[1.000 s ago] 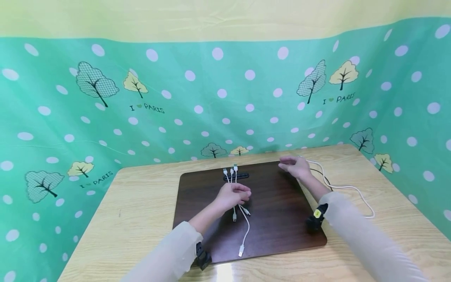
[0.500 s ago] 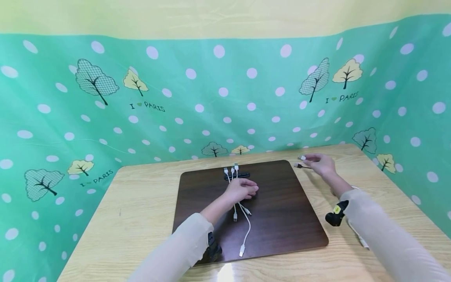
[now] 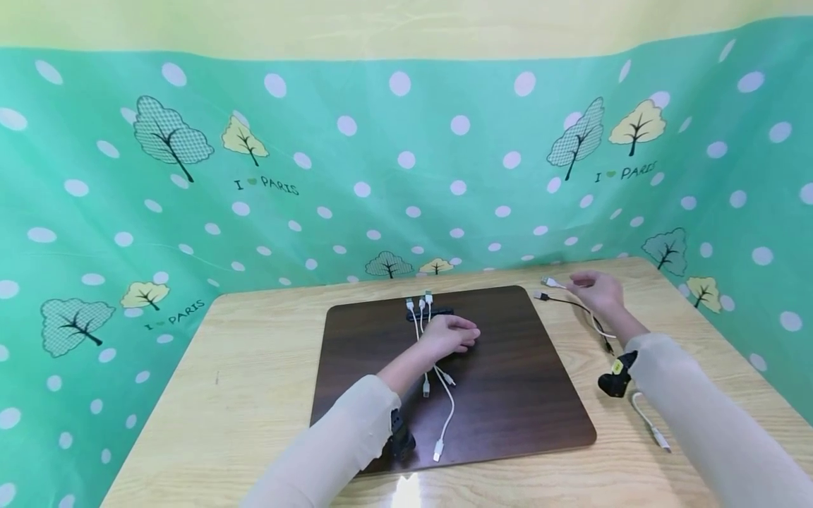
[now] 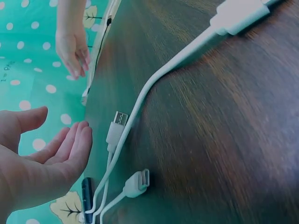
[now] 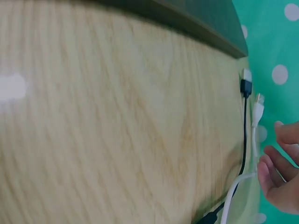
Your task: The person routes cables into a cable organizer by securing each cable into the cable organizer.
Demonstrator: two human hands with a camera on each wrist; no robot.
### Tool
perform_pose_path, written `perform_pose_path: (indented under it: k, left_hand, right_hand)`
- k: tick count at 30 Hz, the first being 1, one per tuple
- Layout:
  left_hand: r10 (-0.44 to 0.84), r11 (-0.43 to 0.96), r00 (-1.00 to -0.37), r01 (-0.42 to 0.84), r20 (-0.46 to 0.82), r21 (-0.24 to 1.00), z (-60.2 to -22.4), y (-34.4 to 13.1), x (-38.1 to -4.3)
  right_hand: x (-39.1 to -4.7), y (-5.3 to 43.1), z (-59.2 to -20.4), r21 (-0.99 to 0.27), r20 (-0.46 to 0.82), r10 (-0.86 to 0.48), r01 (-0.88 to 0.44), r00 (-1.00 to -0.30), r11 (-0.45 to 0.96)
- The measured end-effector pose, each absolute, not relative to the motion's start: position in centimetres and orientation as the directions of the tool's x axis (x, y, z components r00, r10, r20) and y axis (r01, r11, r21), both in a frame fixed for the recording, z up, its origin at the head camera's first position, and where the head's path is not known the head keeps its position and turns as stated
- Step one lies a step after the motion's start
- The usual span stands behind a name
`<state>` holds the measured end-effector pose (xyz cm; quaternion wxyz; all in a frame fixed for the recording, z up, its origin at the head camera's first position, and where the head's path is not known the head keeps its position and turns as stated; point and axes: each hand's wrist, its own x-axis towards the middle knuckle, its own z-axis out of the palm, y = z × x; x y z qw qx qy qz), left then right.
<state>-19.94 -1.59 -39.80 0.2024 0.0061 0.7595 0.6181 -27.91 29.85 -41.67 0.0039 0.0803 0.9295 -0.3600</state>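
My left hand [image 3: 447, 337] hovers above the dark wooden board [image 3: 514, 381], its thumb apart from loosely bent fingers and nothing held; the left wrist view shows this hand [image 4: 51, 158] beside the cables. White USB cables [image 3: 444, 423] lie on the board, plugs at both ends, partly hidden under that hand. My right hand [image 3: 598, 293] is at the table's back right, right beside a white USB cable [image 5: 255, 140]. Its thumb and fingers are apart, and no grip on the cable shows. A black USB cable [image 5: 245, 126] lies alongside.
A small black bar [image 3: 444, 312] sits at the board's back edge near the white plugs. The light wooden table [image 3: 254, 367] surrounds the board. Behind it hangs a green dotted curtain [image 3: 330, 176]. A white cable's end [image 3: 659, 439] lies by the right sleeve.
My right hand has moved right, off the board's back corner, and the white cable now lies beside the black one. My left hand has drifted slightly right and back above the board.
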Motion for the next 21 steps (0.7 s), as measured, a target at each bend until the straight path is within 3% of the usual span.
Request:
perform_pose_path:
  k: [12,21]
  left_hand:
    - [0.259,0.227,-0.916,-0.25,-0.306,0.941,-39.7,-0.3,-19.6]
    - [0.254,0.227,-0.915,-0.258,-0.313,0.939,-39.7,0.5,-19.6]
  right_hand:
    - [-29.0,30.9,-42.8,-0.583,-0.042,0.104,0.109,-0.994,0.805]
    - [-29.5,31.2,-43.4,-0.511,0.048,0.087,0.051,-0.995,0.858]
